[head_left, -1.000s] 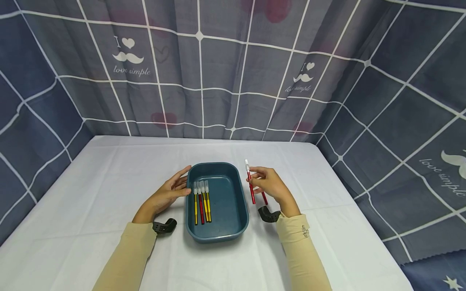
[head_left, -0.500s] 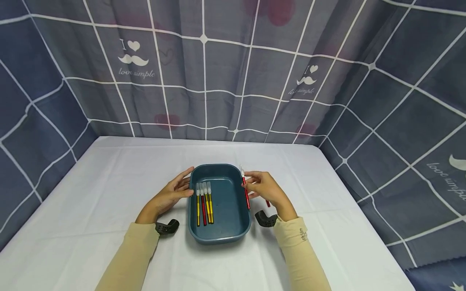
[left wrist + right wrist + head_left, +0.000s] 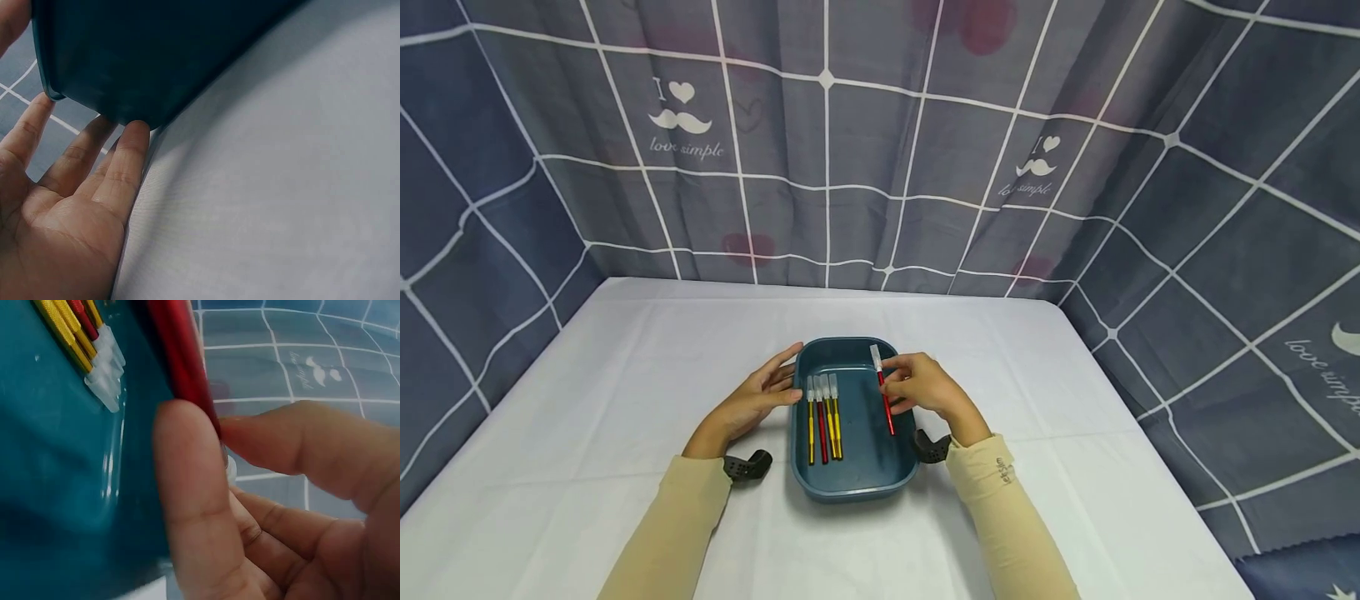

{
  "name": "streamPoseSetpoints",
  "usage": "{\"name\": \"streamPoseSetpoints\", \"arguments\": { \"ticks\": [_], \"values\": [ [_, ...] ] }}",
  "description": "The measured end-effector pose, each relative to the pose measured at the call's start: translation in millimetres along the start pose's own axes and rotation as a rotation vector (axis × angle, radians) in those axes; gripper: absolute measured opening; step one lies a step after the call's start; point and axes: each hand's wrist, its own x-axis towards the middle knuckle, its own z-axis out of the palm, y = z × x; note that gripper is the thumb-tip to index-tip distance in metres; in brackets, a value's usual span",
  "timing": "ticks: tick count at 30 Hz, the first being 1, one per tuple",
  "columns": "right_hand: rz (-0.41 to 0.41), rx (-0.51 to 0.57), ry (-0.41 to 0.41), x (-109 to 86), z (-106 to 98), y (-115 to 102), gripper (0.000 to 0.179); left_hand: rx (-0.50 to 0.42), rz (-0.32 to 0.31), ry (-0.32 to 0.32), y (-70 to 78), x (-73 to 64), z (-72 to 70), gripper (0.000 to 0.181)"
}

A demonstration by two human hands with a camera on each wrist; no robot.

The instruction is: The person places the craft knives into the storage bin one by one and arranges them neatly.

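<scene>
A dark teal tray (image 3: 859, 477) stands on the table. My left hand (image 3: 747, 410) rests at its left side, thumb at the rim and extended fingers (image 3: 125, 165) touching the outer wall. Above the tray's right part, my right hand (image 3: 928, 390) pinches a red craft knife (image 3: 887, 408) with a clear cap between thumb and finger; its cap points to the far side. In the tray's left half lie several capped craft knives side by side: a red craft knife (image 3: 823, 433) among yellow craft knives (image 3: 837, 433). The right wrist view shows their knurled handles and translucent caps (image 3: 103, 390).
A white cloth (image 3: 700, 333) covers the table. Dark checked curtains (image 3: 865, 150) rise behind it and at both sides. A black wrist mount (image 3: 748, 465) sits on each wrist; the right one (image 3: 931, 447) overlaps the tray's right rim.
My right hand has carried the red craft knife leftward, from beside the tray to over its right part. Another red knife, earlier partly visible below that hand, is now out of sight. The left hand stays put.
</scene>
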Motion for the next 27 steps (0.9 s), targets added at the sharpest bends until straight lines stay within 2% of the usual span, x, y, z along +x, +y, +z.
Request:
{"name": "streamPoseSetpoints", "arguments": {
  "ticks": [8,20,27],
  "values": [
    [0.034,-0.004,-0.039,9.5,8.5,-1.9,0.05,-0.016,-0.006,0.003,0.5,1.5,0.2,0.097],
    [0.128,-0.018,-0.079,23.4,27.1,-13.1,0.052,-0.016,-0.008,0.004,1.1,1.3,-0.2,0.096],
    [0.166,-0.097,-0.094,35.5,40.7,-15.6,0.048,-0.026,0.001,0.002,1.3,0.8,-0.2,0.097]
  ]
}}
